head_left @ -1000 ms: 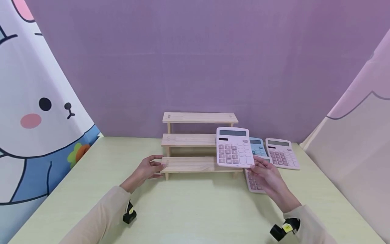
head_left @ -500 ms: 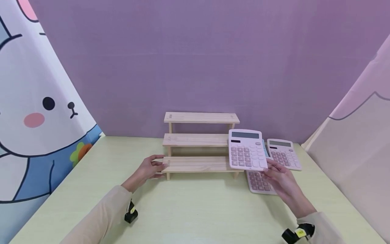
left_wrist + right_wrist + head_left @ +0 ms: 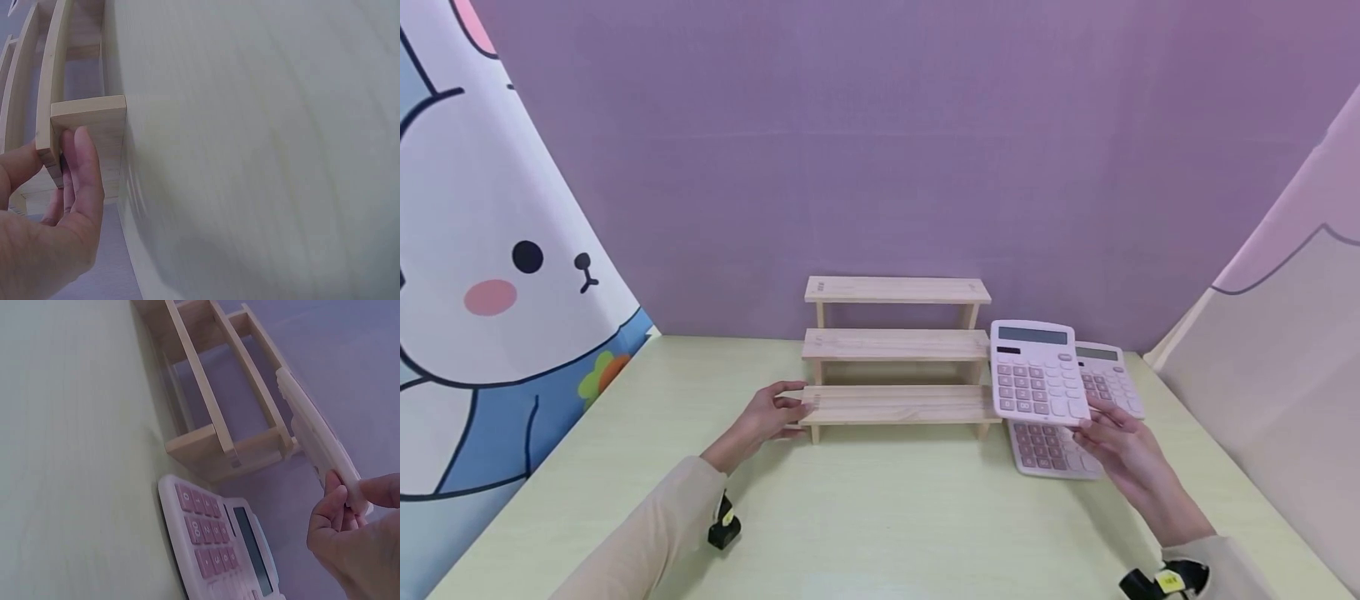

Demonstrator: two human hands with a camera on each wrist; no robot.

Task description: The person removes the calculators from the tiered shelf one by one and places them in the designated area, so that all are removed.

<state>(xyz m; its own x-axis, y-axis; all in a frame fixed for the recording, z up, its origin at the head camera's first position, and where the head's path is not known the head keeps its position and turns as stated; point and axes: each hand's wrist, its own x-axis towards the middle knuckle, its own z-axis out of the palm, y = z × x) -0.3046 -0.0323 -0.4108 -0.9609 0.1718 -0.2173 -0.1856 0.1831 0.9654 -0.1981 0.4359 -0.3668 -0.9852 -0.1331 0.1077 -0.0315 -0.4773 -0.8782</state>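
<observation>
A three-tier wooden shelf (image 3: 895,403) stands against the purple backdrop. My left hand (image 3: 766,421) grips the left end of its lowest board; in the left wrist view the thumb is above the board (image 3: 51,94) and the fingers are beneath. My right hand (image 3: 1123,450) pinches the lower right corner of a pink calculator (image 3: 1037,375), held in the air just right of the shelf with its keys toward the head camera. Below it another pink calculator (image 3: 219,544) lies on the table, partly covered in the head view. A further pink calculator (image 3: 1108,379) lies behind.
The pale table (image 3: 880,517) extends in front of the shelf. A purple cloth (image 3: 880,150) hangs close behind it. On the left hangs a cartoon-printed cloth (image 3: 497,208), and a pink and white cloth (image 3: 1285,350) bounds the right side.
My right hand has carried the pink calculator rightward, from in front of the shelf boards to beside them. The blue calculator behind it is now covered. My left hand keeps its grip.
</observation>
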